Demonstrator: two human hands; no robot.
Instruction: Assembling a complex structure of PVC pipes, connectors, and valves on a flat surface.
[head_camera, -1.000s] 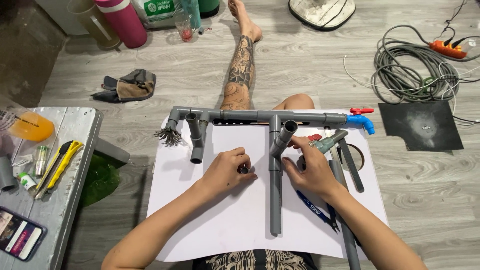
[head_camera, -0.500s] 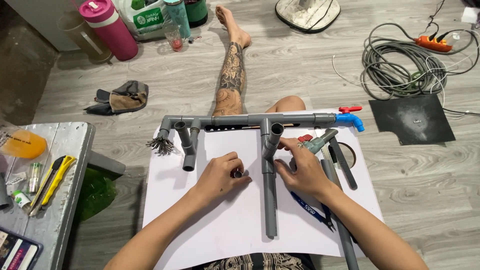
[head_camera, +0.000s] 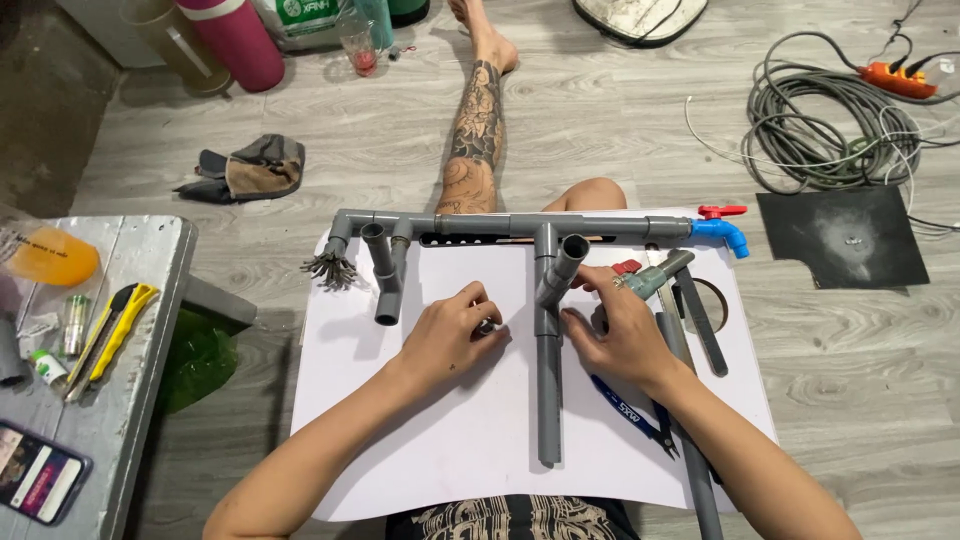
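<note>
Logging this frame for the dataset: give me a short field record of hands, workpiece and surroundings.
left hand: on the white board, fingers curled round a small dark part, too small to tell
right hand: on the board, touching the upright grey pipe
workpiece: grey pipe assembly with blue tap
beside right hand: blue pliers
left bench: yellow utility knife, phone
floor: cable coil

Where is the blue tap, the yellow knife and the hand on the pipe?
blue tap (head_camera: 722, 234), head view, on its blue body.
yellow knife (head_camera: 122, 327), head view, mid handle.
right hand (head_camera: 620, 335), head view, back of hand.
</note>
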